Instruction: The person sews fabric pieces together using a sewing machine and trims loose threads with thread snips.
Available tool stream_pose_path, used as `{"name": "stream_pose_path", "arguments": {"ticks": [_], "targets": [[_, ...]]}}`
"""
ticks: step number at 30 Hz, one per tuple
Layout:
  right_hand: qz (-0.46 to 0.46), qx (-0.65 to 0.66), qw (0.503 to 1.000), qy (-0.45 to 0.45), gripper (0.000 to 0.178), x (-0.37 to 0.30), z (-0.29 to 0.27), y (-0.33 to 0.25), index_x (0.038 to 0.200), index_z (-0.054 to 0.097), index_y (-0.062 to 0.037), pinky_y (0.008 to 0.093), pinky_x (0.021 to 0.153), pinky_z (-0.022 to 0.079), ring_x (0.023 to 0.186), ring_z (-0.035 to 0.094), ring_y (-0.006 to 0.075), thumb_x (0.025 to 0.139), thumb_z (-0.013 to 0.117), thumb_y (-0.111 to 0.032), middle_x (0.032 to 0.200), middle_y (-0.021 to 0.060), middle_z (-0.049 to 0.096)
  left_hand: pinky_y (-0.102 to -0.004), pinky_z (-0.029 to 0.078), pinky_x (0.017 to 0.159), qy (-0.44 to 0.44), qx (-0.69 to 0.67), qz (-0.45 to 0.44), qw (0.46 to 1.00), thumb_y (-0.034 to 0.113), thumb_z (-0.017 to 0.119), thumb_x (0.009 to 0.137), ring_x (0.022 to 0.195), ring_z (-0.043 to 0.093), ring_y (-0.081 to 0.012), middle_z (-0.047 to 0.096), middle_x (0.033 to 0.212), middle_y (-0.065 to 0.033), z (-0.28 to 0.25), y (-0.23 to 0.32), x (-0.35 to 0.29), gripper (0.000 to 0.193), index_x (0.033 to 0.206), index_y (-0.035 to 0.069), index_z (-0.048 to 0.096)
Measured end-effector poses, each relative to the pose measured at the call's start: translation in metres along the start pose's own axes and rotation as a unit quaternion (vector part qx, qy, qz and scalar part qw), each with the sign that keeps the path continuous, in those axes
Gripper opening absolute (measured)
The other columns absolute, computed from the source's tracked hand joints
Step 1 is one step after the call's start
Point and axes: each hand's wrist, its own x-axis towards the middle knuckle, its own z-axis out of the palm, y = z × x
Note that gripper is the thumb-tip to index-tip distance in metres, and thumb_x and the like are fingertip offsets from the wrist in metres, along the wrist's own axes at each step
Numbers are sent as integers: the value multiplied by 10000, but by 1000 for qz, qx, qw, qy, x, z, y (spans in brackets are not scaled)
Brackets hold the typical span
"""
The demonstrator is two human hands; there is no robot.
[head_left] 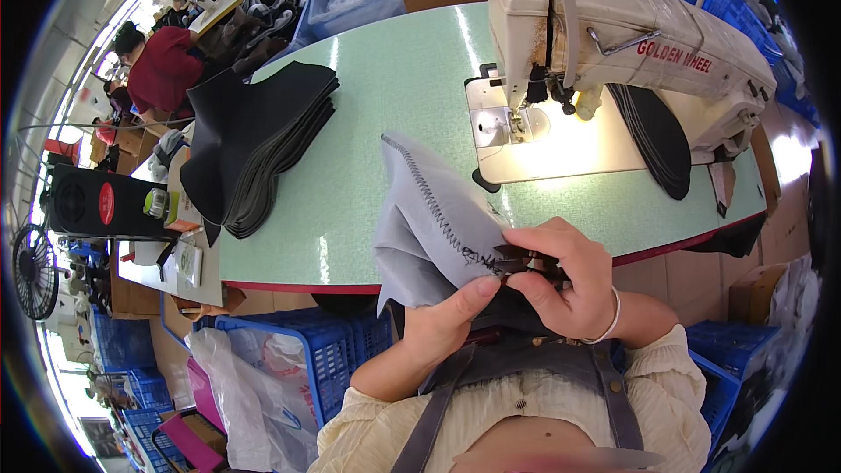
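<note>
A grey fabric piece (425,228) with dark zigzag stitching along its seam is held up over the table's front edge. My left hand (448,317) grips its lower end, with the thumb pressed beside the seam. In my right hand (574,280) are dark thread snips (526,263), their tips touching the end of the stitching, where loose black thread lies tangled. Just beyond stands a white sewing machine (648,44), its needle area lit. To the left lies a stack of black cut pieces (267,144).
The green tabletop (385,61) spreads beneath the machine. More black pieces (653,136) rest under the machine's arm. A blue crate (328,355) with plastic bags stands below at left. A black fan (35,271) and a person in red (162,70) are farther left.
</note>
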Motion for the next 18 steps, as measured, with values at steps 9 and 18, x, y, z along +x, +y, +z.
{"name": "stream_pose_path", "arguments": {"ticks": [9,18], "targets": [[-190,-187,964,-4,381,7,-12,11,1037,588,-41,254,400,396,533,561,155,694,739,-111,748,50,589,-374,446,942,8,14,57,998,110,770,643,1122,498,-249,458,1244,-106,-2,-3,4,913,1383,89,235],[-111,-54,992,13,396,4,-5,16,1024,588,-46,258,419,411,523,562,164,671,760,-98,722,51,586,-325,421,928,-14,-30,56,998,47,754,712,1083,506,-186,495,1178,-73,-2,0,0,717,1296,49,338]]}}
